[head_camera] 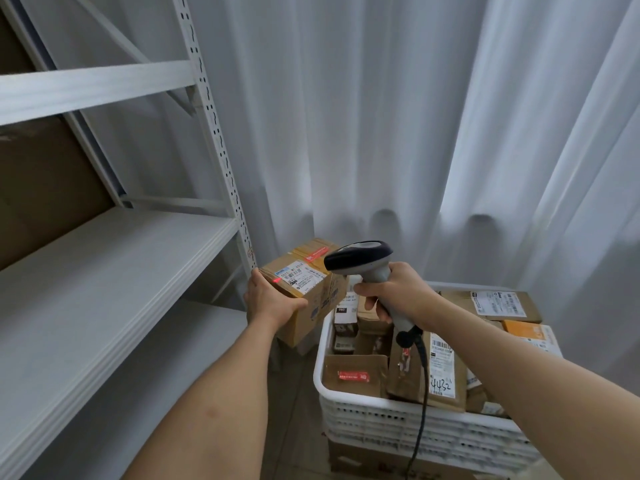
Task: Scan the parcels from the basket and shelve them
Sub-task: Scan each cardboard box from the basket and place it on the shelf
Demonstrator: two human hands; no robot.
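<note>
1. Parcel [304,296] held beside basket [408,424]; left hand [273,299] fingers curled round it.
2. Right hand [391,292] grips scanner [360,261]; red dot beside label.
3. Shelf [104,278] bare; many parcels remain.

Label print [303,279] on box beside left hand [269,299]: too small to read. Scanner cable [420,410] below right hand [398,292] cut off at bottom edge.

White pleated curtain [398,116] behind.
</note>
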